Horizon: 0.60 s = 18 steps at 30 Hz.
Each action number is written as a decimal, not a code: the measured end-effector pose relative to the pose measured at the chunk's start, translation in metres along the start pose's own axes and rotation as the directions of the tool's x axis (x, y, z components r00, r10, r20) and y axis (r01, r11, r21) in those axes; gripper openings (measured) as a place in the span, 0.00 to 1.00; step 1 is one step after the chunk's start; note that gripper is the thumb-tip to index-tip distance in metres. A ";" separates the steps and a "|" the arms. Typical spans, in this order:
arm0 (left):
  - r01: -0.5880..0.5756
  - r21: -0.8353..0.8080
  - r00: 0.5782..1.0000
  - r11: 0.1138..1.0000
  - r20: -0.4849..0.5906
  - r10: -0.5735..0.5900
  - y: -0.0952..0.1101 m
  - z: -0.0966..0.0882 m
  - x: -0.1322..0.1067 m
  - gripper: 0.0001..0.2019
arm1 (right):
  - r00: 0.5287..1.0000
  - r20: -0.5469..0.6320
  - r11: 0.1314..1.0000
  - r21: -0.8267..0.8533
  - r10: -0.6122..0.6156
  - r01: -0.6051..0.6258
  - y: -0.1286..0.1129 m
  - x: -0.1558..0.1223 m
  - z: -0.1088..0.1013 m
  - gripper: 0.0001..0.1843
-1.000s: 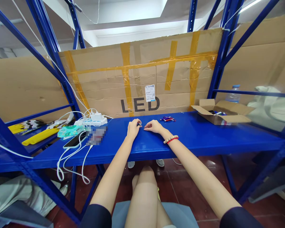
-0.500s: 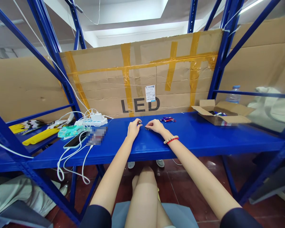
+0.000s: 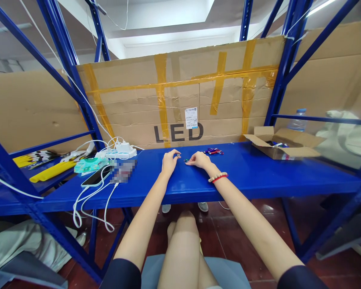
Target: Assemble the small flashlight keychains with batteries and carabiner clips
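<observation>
Just above the blue tabletop (image 3: 150, 176), my left hand (image 3: 169, 161) pinches a tiny dark and silvery piece (image 3: 178, 155) between thumb and fingertips. It is too small to name. A short way to the right, my right hand (image 3: 200, 159) is closed at the fingertips on a small dark, shiny piece (image 3: 186, 161), whose kind I cannot make out. The two hands are apart. Behind my right hand lies a little pile of red, blue and purple shiny pieces (image 3: 213, 151). A beaded bracelet (image 3: 218, 177) and a red band circle my right wrist.
On the left lie a phone (image 3: 96, 176), white cables, a power strip (image 3: 122, 151) and a turquoise packet (image 3: 90, 165). An open cardboard box (image 3: 284, 150) stands at the right. A cardboard panel (image 3: 132, 108) closes the back, between blue rack posts (image 3: 278, 88).
Both hands stay almost in place. The fingers of my right hand have shifted slightly, and more of the small shiny piece at their tips shows. The view has moved a little.
</observation>
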<state>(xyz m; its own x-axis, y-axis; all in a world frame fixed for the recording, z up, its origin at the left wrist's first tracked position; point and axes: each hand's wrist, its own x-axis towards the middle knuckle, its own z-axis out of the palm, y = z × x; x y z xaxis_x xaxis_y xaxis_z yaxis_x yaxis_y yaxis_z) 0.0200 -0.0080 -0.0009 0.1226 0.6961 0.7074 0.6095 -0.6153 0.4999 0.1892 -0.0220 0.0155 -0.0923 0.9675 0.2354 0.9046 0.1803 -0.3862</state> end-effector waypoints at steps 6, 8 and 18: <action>-0.060 0.041 0.996 0.997 0.061 0.058 0.005 -0.002 0.001 0.08 | 0.997 0.070 0.998 -0.066 0.018 -0.013 -0.003 -0.001 -0.002 0.19; -0.057 0.039 0.997 0.998 0.055 0.055 0.006 -0.002 0.001 0.08 | 0.998 0.069 0.998 -0.063 0.014 -0.009 -0.003 -0.001 -0.001 0.19; -0.003 -0.095 1.000 0.995 0.027 0.006 0.003 0.002 0.001 0.10 | 0.956 -0.240 0.948 0.227 -0.167 0.222 0.001 0.006 0.005 0.11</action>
<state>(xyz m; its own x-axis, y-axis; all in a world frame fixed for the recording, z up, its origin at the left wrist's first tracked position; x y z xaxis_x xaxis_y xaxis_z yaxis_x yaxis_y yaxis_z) 0.0231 -0.0081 0.0006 0.1471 0.7025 0.6964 0.5321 -0.6497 0.5430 0.1873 -0.0150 0.0119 -0.1389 0.8526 0.5037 0.7431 0.4259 -0.5161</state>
